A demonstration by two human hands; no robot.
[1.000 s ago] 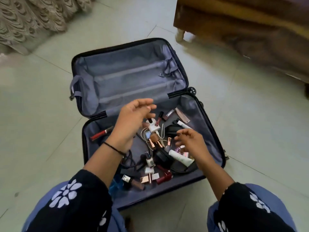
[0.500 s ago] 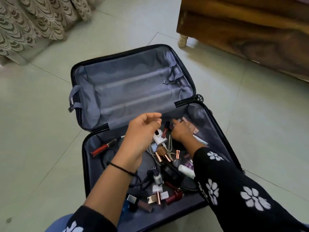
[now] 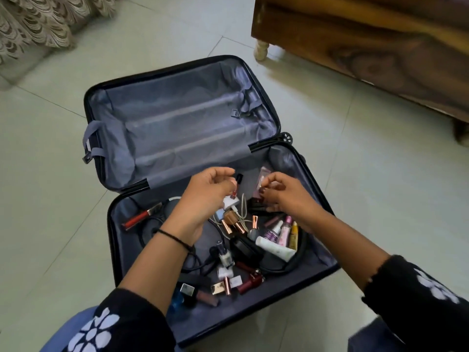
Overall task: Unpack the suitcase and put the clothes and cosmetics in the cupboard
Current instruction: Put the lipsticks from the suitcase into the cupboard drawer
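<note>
Above the suitcase [image 3: 177,118] hinge, a small lip tube [image 3: 237,183] is pinched by curled left hand [image 3: 205,196] fingers and a pink packet [image 3: 262,179] by the right hand [image 3: 284,196], probably gathered for one trip. The remaining cosmetics [image 3: 275,248] are left in its near half.

There is one view only, a wide-angle camera worn on my head. It looks from above my lap forward and steeply down at the tiled floor [image 3: 50,224]. It sits close: my forearms come in from the bottom edge, and my left grip [image 3: 205,199] and right grip [image 3: 286,196] meet near the middle of the frame, just apart. The open suitcase [image 3: 177,123] fills the centre — its far half lies towards the top, its near half just above my knees. The wide lens also takes in the room's edges — a patterned curtain [image 3: 38,24] at top left and wooden furniture [image 3: 368,47] at top right.
</note>
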